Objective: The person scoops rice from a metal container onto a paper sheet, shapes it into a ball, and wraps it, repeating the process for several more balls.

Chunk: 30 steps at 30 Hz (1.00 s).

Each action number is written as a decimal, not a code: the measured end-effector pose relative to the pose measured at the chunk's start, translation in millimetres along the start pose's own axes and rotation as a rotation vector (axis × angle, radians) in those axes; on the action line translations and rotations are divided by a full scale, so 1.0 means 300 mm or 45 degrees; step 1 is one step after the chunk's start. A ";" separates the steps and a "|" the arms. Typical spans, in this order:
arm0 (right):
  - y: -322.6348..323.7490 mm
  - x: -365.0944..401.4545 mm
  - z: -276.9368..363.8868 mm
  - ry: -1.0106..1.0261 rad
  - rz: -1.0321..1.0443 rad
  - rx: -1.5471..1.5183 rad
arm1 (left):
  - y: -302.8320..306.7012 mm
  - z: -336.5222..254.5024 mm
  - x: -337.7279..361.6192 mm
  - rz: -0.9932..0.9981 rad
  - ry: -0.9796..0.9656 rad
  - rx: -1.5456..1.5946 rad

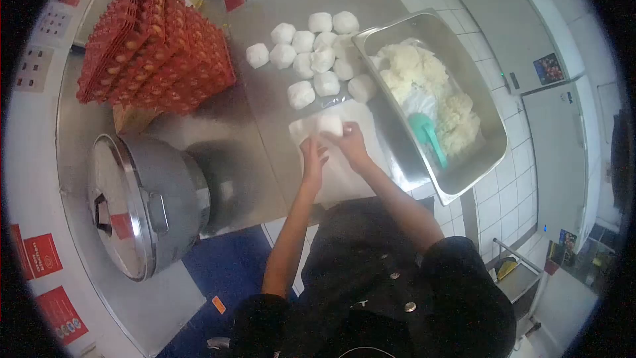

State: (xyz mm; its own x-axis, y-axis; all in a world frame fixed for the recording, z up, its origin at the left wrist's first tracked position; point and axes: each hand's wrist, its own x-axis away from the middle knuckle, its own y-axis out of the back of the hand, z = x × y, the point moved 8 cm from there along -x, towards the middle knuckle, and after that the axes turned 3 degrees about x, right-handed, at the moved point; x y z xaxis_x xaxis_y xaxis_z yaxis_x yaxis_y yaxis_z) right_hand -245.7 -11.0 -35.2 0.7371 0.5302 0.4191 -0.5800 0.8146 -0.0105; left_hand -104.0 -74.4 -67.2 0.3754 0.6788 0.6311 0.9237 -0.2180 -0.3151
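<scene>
Holding white bundle (329, 125) in right fingers (347, 132).

There is one pot (175, 205), one pan (487, 116), one scoop (422, 127) and over a dozen white bundles (326, 83).

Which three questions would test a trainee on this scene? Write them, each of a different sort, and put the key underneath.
1. True or false: the green scoop lies in the metal pan.

2. What colour is the stack of egg trays?
A) blue
B) red
C) yellow

3. Fill in the blank: the left hand and the right hand are at a white bundle, over a sheet coloured ____.

Key: 1. true; 2. B; 3. white
</scene>
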 end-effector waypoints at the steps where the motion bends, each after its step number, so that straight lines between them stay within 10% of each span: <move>1: 0.007 -0.078 0.014 0.025 -0.012 -0.008 | 0.022 0.038 -0.020 0.080 -0.212 -0.322; 3: 0.011 -0.267 0.062 0.071 -0.035 -0.042 | 0.022 0.096 -0.004 0.240 -0.652 -0.975; 9: 0.023 -0.553 0.183 0.156 -0.260 0.693 | -0.025 0.122 0.173 0.434 -0.905 -1.851; 15: 0.029 -0.370 0.216 0.608 -0.437 0.731 | -0.029 0.103 0.130 0.573 -0.879 -1.903; 18: 0.183 0.055 0.544 0.943 0.017 0.250 | -0.033 0.073 0.144 0.585 -0.796 -1.795; 20: 0.462 0.117 0.527 1.149 -0.447 0.633 | -0.019 0.060 0.145 0.585 -0.797 -1.720; 25: 0.887 -0.035 0.104 0.086 -0.164 1.804 | -0.006 0.059 0.134 0.605 -0.894 -1.667; 30: 0.886 -0.045 0.065 0.241 -0.188 1.873 | -0.017 0.053 0.132 0.606 -0.910 -1.684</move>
State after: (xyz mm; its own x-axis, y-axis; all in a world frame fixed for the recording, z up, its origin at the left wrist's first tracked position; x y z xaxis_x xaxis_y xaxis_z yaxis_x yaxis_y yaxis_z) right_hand -416.5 193.7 -25.9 0.7849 0.5819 0.2128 -0.2353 -0.0378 0.9712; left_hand -95.2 -35.1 -51.8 0.8803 0.4664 0.0864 0.2902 -0.6735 0.6798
